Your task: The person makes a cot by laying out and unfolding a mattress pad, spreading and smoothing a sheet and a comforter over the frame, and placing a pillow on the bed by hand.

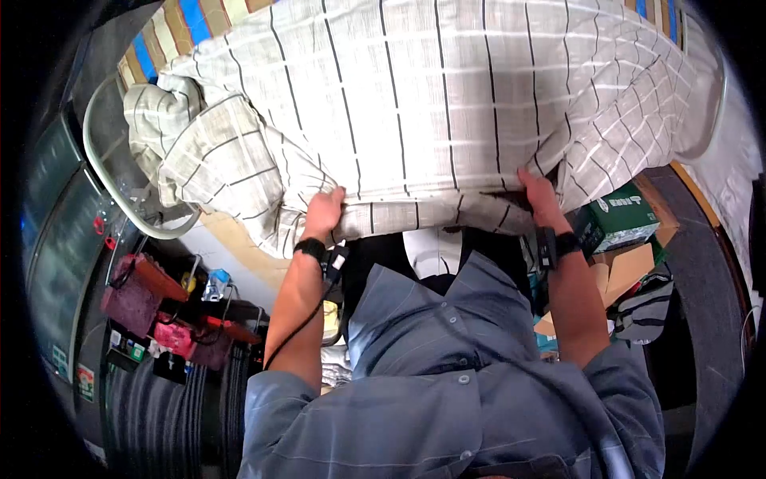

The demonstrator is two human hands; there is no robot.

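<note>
A large pale quilt with dark and white grid lines lies bunched across the upper view, its near edge folded into a roll. My left hand grips that near edge left of centre, the thumb on top and the other fingers hidden by cloth. Right of centre, my right hand is closed on the same edge, its fingers partly tucked into the fabric. The cloth between the hands hangs in a fairly straight fold. Both wrists wear black bands.
Beneath the quilt is a striped sheet. A curved pale rail stands at the left. Bags lie lower left. A green box and open cardboard are at the right, near a striped bag.
</note>
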